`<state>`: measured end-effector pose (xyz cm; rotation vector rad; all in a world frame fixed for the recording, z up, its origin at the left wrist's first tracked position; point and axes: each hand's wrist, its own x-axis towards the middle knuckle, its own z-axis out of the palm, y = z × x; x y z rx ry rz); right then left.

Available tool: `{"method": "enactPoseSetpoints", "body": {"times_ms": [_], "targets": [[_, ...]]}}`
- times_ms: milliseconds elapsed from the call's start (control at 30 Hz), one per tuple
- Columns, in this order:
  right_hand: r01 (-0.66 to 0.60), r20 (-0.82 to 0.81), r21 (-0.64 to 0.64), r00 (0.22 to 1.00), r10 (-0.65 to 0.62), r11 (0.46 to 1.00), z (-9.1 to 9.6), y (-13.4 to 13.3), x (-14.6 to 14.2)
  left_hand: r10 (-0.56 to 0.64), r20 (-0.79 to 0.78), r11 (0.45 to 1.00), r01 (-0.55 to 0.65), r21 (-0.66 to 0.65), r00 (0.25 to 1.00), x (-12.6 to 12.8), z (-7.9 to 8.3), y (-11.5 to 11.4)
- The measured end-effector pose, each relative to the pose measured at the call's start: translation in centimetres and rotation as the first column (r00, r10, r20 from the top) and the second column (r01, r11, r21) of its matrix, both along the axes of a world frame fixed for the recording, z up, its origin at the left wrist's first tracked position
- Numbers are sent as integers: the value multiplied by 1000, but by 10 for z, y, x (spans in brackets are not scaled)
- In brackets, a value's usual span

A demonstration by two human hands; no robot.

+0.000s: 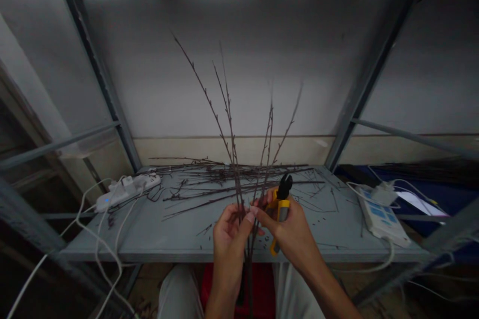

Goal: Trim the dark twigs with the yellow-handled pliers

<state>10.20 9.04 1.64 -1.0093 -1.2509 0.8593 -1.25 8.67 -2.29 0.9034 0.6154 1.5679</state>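
Note:
My left hand (230,232) is closed round a bunch of thin dark twigs (232,124) that stand upright in front of me, their tips fanning out against the pale wall. My right hand (290,229) grips yellow-handled cutters (281,199) with black jaws pointing up. Its thumb and forefinger also pinch at the twig stems next to my left thumb. The lower ends of the twigs run down between my knees.
A grey metal shelf (168,239) carries a heap of loose twigs (232,179) and small cut bits. A white power strip (125,190) with trailing cables lies at its left end, another white strip (379,214) at the right. Slanted shelf uprights stand on both sides.

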Motion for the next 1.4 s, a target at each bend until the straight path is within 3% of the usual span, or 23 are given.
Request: {"method": "enactPoseSetpoints", "body": {"times_ms": [100, 300, 533, 667, 800, 933, 1033, 1233, 1400], "targets": [[-9, 15, -1, 1000, 9, 1000, -4, -1, 3, -18, -32, 1000, 18, 6, 999, -1, 1, -2], [20, 110, 4, 994, -20, 1000, -13, 3, 12, 43, -10, 994, -44, -104, 999, -4, 0, -1], [130, 361, 84, 920, -152, 988, -24, 10, 20, 28, 20, 991, -25, -133, 999, -2, -3, 0], [115, 596, 170, 779, -195, 979, -33, 10, 25, -9, -32, 992, 5, -125, 999, -2, -9, 0], [53, 796, 306, 534, -286, 951, -36, 11, 40, -2, -52, 990, -5, -137, 999, -4, -12, 2], [-46, 879, 422, 264, -396, 905, -27, 11, 55, 8, -61, 985, -18, -170, 998, -3, -10, 4], [-108, 879, 474, 117, -462, 874, -16, 12, 61, 19, -86, 984, -34, -176, 996, -3, -7, 3], [-208, 857, 493, -49, -513, 844, -2, 18, 71, -9, -135, 986, -13, -165, 991, -4, -3, 0], [-281, 824, 533, -39, -565, 798, -2, 20, 75, -13, -133, 984, -11, -176, 991, -7, -1, -3]]}}
